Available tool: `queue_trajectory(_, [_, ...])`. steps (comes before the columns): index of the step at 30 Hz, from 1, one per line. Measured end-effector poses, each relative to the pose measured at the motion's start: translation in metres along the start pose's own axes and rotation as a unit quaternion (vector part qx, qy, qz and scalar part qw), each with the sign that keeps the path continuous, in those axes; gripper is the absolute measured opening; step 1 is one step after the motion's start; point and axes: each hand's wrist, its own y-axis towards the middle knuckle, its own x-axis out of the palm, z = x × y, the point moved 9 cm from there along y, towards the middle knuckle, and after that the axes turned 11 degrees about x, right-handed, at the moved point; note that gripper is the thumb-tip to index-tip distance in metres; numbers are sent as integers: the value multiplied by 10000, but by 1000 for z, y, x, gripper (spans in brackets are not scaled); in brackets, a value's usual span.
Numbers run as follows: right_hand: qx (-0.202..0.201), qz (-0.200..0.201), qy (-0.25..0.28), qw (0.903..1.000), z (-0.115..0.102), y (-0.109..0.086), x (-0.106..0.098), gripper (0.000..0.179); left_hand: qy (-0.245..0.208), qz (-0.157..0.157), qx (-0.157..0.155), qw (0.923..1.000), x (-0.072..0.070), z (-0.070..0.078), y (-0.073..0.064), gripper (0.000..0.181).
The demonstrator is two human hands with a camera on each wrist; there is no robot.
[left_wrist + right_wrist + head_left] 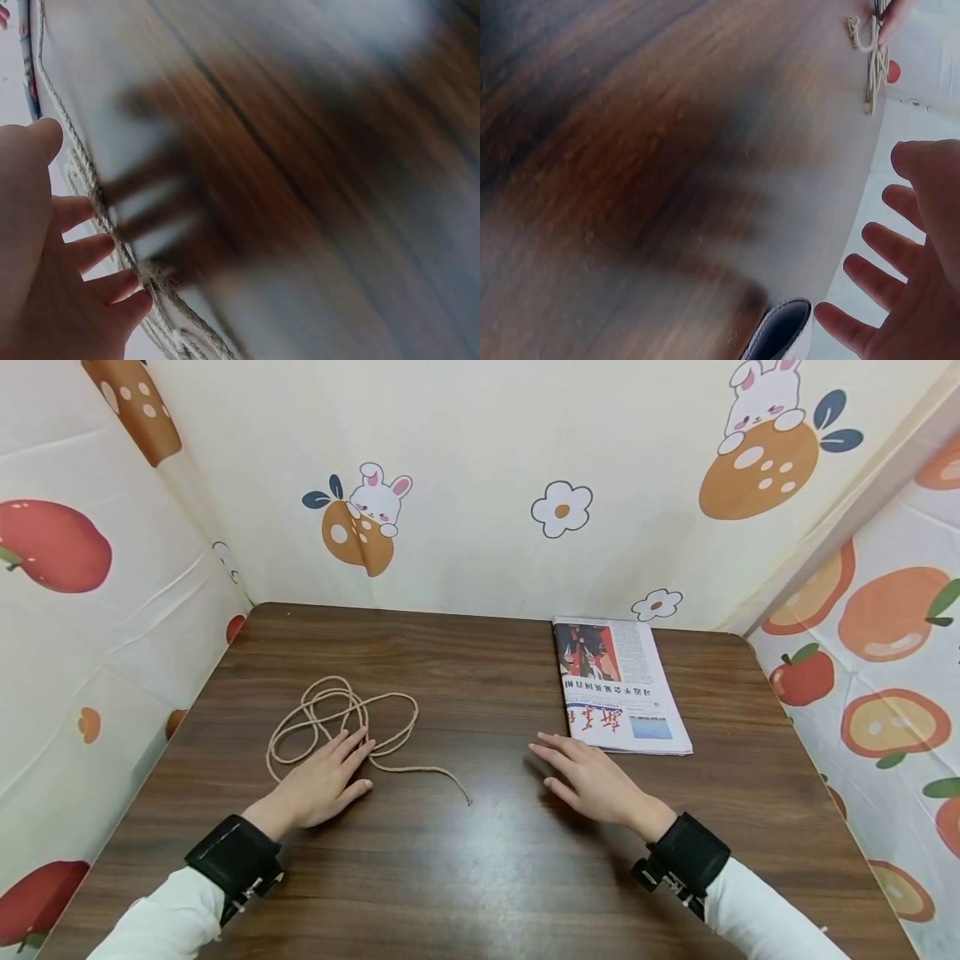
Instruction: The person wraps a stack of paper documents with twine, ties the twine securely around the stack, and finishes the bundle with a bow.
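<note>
A loosely looped beige rope [408,699] lies on the left part of the table, one end trailing toward the middle. My left hand [318,783] is over its near loops with fingers spread; in the left wrist view the fingertips [97,244] meet the rope [187,315], though whether they press on it I cannot tell. My right hand [592,777] hovers just above the table, fingers extended, holding nothing. Beyond its fingertips lies a folded newspaper [645,693], whose folded edge [784,322] shows near the little finger in the right wrist view.
The dark wooden table [465,877] has rounded far corners. A cream curtain [465,527] with rabbit and flower prints hangs behind it. Fruit-printed cloth [892,693] stands along the right side, and a similar cloth [150,635] along the left. Black bands [236,860] circle both wrists.
</note>
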Motion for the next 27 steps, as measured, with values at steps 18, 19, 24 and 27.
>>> queue_trajectory(18, [-87,-138,56,9999,-11,2,7,48,113,-566,214,9981,18,55,48,63])
queue_trajectory(19, [-92,-144,59,9998,-12,2,8,48,145,-629,208,9977,19,58,51,63])
queue_trajectory(24, [-205,-188,81,9996,-22,2,12,47,454,-918,200,9945,26,70,65,64])
queue_trajectory(27, [-336,-258,59,9991,-32,1,17,47,606,-1016,221,9927,28,79,73,64])
